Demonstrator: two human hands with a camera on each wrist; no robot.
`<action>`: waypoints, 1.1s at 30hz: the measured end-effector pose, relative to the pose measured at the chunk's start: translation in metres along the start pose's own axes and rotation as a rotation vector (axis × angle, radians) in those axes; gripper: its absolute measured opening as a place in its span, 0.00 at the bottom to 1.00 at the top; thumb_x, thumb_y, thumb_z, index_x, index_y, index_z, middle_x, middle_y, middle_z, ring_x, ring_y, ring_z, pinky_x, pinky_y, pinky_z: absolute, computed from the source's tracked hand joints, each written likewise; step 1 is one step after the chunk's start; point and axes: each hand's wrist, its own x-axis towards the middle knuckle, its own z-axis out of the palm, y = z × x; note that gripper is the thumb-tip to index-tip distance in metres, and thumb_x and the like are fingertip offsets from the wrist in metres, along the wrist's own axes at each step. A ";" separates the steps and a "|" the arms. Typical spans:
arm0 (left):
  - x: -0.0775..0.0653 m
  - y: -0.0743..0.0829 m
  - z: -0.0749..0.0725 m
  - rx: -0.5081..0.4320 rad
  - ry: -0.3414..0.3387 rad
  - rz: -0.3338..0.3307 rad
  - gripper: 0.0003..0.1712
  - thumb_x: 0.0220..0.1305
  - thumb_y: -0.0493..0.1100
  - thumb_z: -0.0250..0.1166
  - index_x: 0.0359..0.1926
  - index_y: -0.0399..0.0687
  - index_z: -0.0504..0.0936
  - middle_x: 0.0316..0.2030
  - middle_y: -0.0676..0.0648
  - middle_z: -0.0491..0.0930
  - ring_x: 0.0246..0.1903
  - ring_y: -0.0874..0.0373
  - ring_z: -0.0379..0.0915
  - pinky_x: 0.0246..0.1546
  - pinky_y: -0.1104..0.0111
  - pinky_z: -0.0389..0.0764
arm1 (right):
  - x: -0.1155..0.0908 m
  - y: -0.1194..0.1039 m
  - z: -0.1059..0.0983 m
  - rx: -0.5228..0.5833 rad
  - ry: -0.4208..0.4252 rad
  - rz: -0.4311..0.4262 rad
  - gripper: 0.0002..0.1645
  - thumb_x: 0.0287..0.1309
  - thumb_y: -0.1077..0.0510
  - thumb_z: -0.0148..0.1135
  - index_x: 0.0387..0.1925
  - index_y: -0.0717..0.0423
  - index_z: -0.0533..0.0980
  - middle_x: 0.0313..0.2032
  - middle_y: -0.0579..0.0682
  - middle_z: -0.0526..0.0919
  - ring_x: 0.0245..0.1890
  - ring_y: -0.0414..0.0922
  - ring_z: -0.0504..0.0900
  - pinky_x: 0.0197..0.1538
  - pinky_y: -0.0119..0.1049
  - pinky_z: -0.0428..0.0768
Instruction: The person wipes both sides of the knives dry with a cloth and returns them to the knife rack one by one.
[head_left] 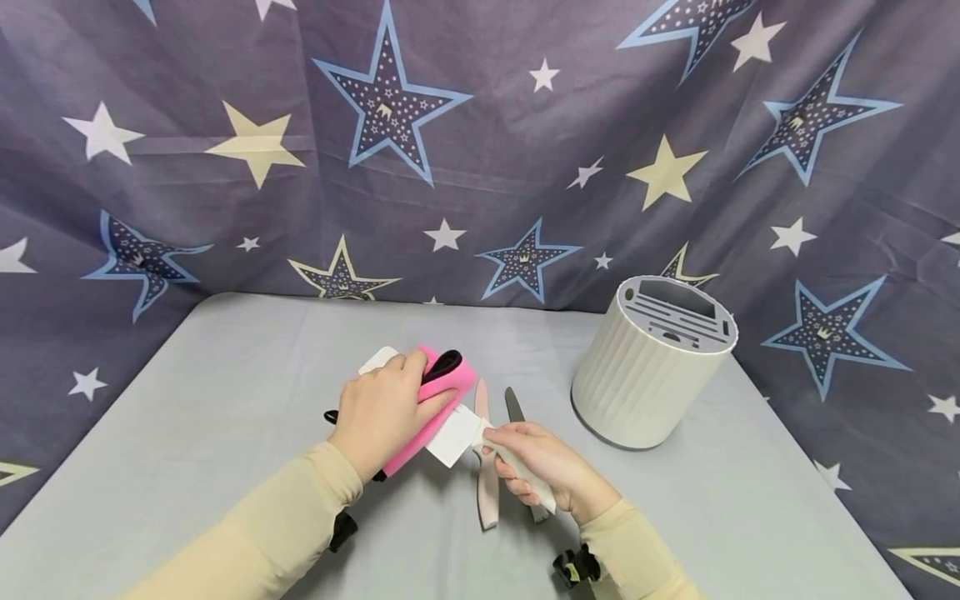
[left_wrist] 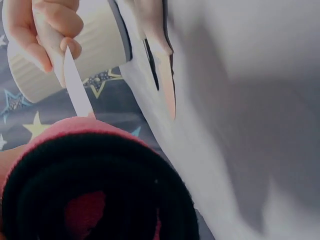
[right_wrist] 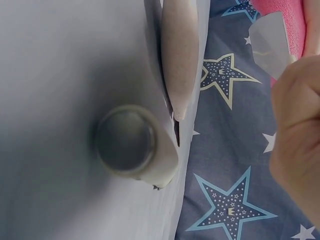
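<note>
My left hand (head_left: 382, 408) grips a folded pink cloth (head_left: 457, 375) with a black lining, wrapped around the broad white blade (head_left: 452, 435) of a knife. The blade's end sticks out past the cloth at upper left. My right hand (head_left: 551, 467) holds that knife by its pale handle (head_left: 534, 483), fingers curled round it. Under the hands a pink knife (head_left: 487, 496) lies on the table, its blade pointing away. Beside it lies a dark-bladed knife (head_left: 514, 404), partly hidden by the right hand. In the left wrist view the cloth (left_wrist: 95, 127) hides much of the held blade (left_wrist: 77, 90).
A white ribbed knife block (head_left: 641, 375) with a slotted grey top stands at right on the pale grey table (head_left: 247, 400). Behind the table hangs a dark curtain (head_left: 495, 108) printed with stars.
</note>
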 end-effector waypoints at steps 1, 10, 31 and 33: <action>0.000 0.001 0.000 -0.001 0.000 0.004 0.26 0.56 0.61 0.72 0.35 0.45 0.73 0.20 0.46 0.75 0.13 0.47 0.69 0.11 0.58 0.68 | 0.001 0.000 0.000 0.000 0.001 -0.002 0.18 0.71 0.47 0.51 0.39 0.60 0.69 0.16 0.41 0.66 0.07 0.32 0.60 0.10 0.24 0.60; -0.002 0.010 -0.002 -0.051 -0.054 0.004 0.22 0.52 0.53 0.73 0.33 0.44 0.72 0.19 0.48 0.73 0.11 0.53 0.64 0.11 0.63 0.66 | 0.004 0.000 0.000 0.001 0.022 -0.008 0.17 0.71 0.47 0.52 0.38 0.58 0.69 0.17 0.41 0.67 0.08 0.32 0.60 0.11 0.24 0.61; -0.004 0.019 -0.001 -0.312 -0.204 -0.006 0.27 0.49 0.53 0.78 0.41 0.42 0.74 0.28 0.46 0.81 0.21 0.51 0.74 0.27 0.62 0.77 | 0.008 0.004 -0.001 0.040 0.023 -0.018 0.15 0.72 0.48 0.50 0.38 0.56 0.69 0.16 0.40 0.66 0.07 0.31 0.60 0.11 0.25 0.60; -0.005 0.018 -0.001 -0.332 -0.220 -0.022 0.27 0.49 0.53 0.78 0.41 0.44 0.75 0.28 0.48 0.81 0.21 0.53 0.72 0.27 0.63 0.76 | 0.008 0.005 0.000 0.046 0.023 -0.015 0.15 0.72 0.48 0.50 0.38 0.56 0.69 0.15 0.40 0.66 0.07 0.31 0.59 0.11 0.25 0.60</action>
